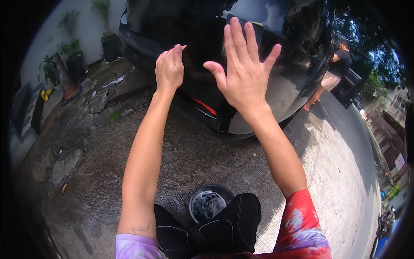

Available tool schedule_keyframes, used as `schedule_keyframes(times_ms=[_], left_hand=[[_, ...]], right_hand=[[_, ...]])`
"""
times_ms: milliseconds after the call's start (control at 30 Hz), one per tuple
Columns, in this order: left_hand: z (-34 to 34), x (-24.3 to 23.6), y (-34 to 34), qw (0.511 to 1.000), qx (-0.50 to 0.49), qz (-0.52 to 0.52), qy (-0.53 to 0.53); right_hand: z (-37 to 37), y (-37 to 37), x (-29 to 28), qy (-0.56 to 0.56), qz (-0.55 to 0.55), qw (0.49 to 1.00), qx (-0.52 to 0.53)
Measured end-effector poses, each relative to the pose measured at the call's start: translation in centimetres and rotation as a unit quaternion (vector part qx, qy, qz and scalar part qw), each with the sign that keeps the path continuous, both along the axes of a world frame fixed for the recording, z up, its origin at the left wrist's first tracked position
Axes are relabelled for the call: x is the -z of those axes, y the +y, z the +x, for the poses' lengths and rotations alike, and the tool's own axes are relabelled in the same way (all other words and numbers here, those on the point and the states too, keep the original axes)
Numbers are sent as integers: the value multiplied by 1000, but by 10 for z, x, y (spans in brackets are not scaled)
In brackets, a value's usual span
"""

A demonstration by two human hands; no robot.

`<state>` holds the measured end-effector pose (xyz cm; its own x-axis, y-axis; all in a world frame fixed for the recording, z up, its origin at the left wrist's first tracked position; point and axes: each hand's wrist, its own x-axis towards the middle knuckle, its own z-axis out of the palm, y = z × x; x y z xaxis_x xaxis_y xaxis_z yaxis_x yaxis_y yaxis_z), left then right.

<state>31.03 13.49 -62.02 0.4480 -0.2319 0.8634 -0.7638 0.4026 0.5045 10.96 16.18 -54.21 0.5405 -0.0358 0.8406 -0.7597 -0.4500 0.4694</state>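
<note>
Black car (198, 73): one, ahead of me, beyond both hands; the end with a red reflector (204, 107) faces me, and its long axis seems to run away from me, though the upper edge cuts it off.
Right hand (243, 84): fingers spread apart, pointing carward; contact I cannot tell.
Left hand (169, 71): fingers look drawn in; I cannot tell whether they grip anything.
Bucket (192, 196): one, dark, round, near the knees; whitish, foamy liquid inside.
Pots (111, 46): at least two, plants inside.
Other person (342, 62): one, at right.
</note>
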Motion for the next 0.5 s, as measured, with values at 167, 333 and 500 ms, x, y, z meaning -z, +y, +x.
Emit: schedule_keyframes(times_ms=[167, 333, 500], left_hand=[[1, 8, -2, 999, -24, -30, 9], [3, 11, -10, 996, -50, -76, -24], [1, 16, -8, 995, -54, -79, -18]], right_hand=[[-16, 11, 133, 121, 81, 989, 27], [-60, -8, 85, -90, 153, 981, -84], [-43, -19, 51, -141, 127, 970, -153]])
